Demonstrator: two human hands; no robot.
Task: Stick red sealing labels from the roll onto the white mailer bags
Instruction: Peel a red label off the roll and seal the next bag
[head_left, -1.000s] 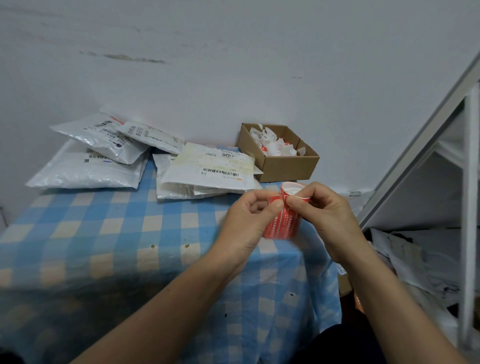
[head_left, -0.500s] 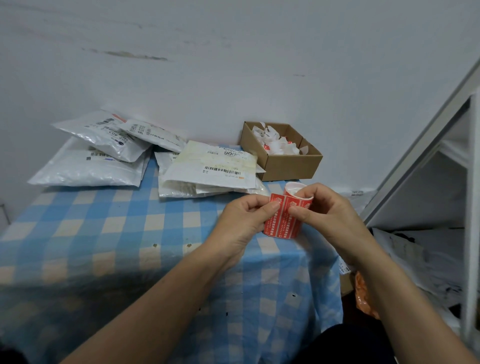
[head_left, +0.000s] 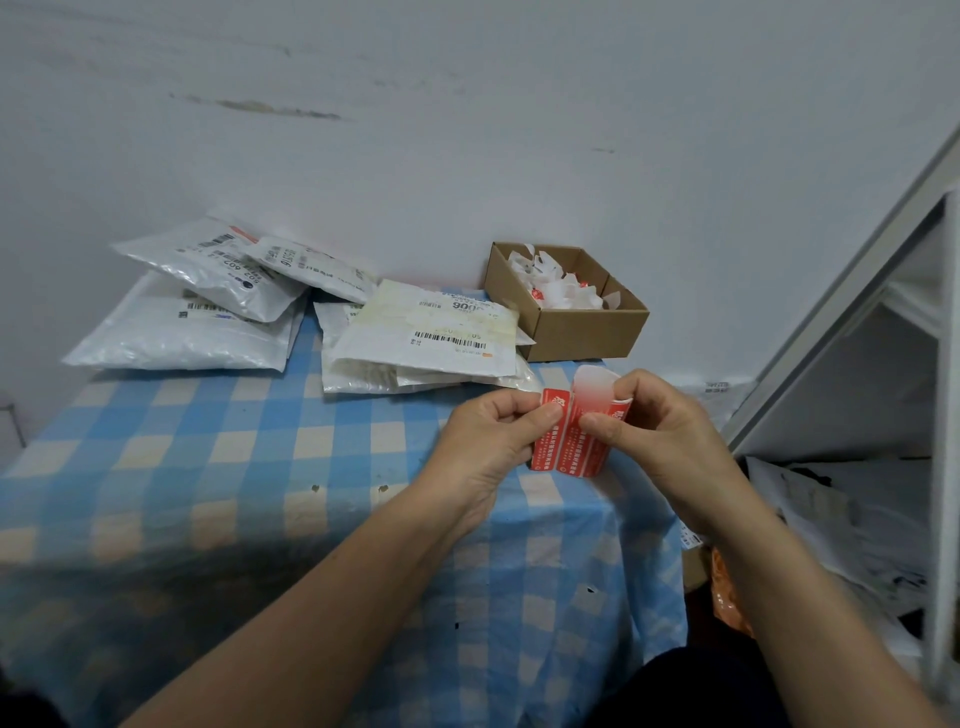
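Above the table's right front corner I hold a roll of red sealing labels (head_left: 587, 441). My right hand (head_left: 660, 431) grips the roll, its thumb pressed on the red face, and white backing curls up over the top. My left hand (head_left: 493, 436) pinches one red label (head_left: 551, 410) at its upper edge and holds it partly lifted off to the roll's left. Several white mailer bags lie at the back of the table: one pile (head_left: 426, 332) in the middle and another pile (head_left: 197, 312) to the left by the wall.
A blue and cream checked cloth covers the table (head_left: 218, 467). An open cardboard box (head_left: 582, 327) with crumpled white backing scraps stands at the back right against the wall. A white shelf frame (head_left: 883, 322) with papers stands to the right.
My left hand has drawn the red label further off the roll to the left. More white backing now stands up above the roll. Both hands have stayed in much the same place.
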